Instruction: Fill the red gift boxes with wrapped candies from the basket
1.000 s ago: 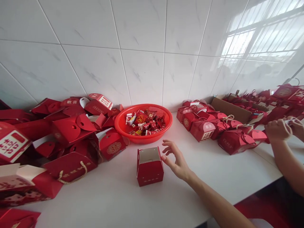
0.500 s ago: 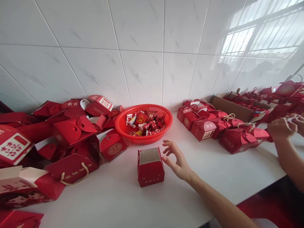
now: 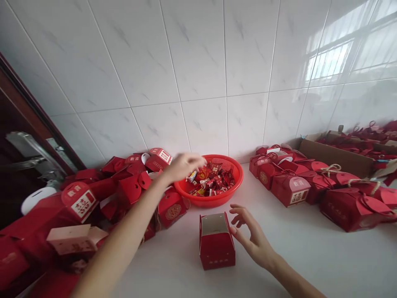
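Observation:
My left hand [image 3: 185, 166] is over the left rim of a red plastic basket [image 3: 208, 201]. It is smeared by motion, so its fingers are unclear. Wrapped candies [image 3: 214, 182] in red, gold and white lie heaped in the basket. In front of the basket a red gift box [image 3: 217, 250] stands upright on the white table with its top open. My right hand [image 3: 250, 238] hovers at the box's right side, fingers loosely spread and curved, holding nothing. Whether its thumb touches the box edge I cannot tell.
Red gift boxes [image 3: 128, 188] are piled on the left. Closed red boxes [image 3: 291, 188] stand in rows on the right, before a cardboard carton [image 3: 336, 157]. A tiled wall [image 3: 204, 124] rises behind, with a dark door and metal handle [image 3: 29, 153] at far left.
My left hand has come into view from the lower left and reached the basket. My right hand stays beside the box. The view has turned left, and the other person's hands have gone out of sight.

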